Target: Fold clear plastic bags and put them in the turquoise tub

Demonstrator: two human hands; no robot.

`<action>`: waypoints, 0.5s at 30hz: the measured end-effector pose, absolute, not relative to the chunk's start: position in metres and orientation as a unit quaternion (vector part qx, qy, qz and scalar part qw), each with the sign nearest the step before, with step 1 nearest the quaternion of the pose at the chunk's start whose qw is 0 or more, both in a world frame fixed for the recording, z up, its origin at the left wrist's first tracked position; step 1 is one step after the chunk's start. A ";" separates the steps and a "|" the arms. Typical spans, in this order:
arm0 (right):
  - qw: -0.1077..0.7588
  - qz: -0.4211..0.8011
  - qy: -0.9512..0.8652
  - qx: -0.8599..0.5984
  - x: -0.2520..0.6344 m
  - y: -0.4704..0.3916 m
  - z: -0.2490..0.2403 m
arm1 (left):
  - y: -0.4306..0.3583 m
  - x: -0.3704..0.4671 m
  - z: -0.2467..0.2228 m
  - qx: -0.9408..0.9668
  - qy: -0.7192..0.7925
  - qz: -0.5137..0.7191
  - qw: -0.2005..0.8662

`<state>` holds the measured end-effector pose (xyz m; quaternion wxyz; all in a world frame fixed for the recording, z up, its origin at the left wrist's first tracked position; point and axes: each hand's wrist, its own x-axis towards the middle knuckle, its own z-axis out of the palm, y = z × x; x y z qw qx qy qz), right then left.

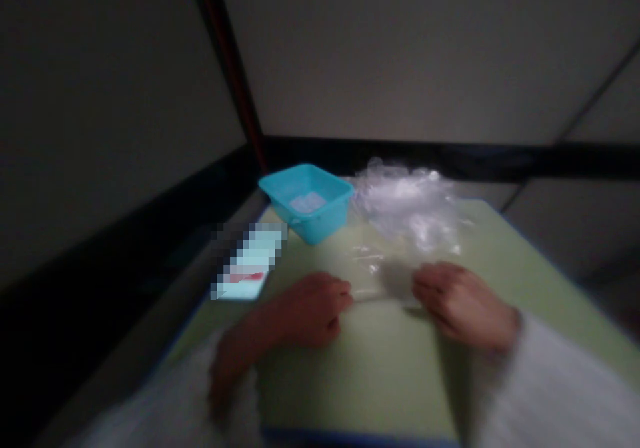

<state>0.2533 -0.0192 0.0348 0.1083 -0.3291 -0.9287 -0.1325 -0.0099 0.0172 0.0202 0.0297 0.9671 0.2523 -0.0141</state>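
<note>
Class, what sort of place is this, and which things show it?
Probably a small indoor work corner: a green table near plain walls, holding a turquoise basket and a heap of clear plastic.

You look out from a camera worn on your head, facing forward and down over the green table (380,375); it sits close above your left hand (313,308) and right hand (463,305), with the wall (425,55) beyond

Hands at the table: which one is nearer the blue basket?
The left hand, just in front of the blue basket; the right hand is farther away, across the table.
</note>
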 end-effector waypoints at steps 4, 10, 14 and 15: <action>0.067 -0.076 -0.940 -0.326 0.258 -0.018 0.038 | 0.020 -0.012 0.022 0.966 0.255 -0.035 0.030; 0.018 -0.009 -0.945 -0.327 0.259 -0.016 0.040 | 0.021 -0.017 0.026 0.959 0.277 -0.031 0.057; -0.004 0.028 -0.937 -0.347 0.261 -0.013 0.040 | 0.020 -0.017 0.028 0.960 0.271 -0.040 0.064; -0.011 0.039 -0.936 -0.349 0.262 -0.013 0.040 | 0.019 -0.017 0.028 0.959 0.272 -0.048 0.067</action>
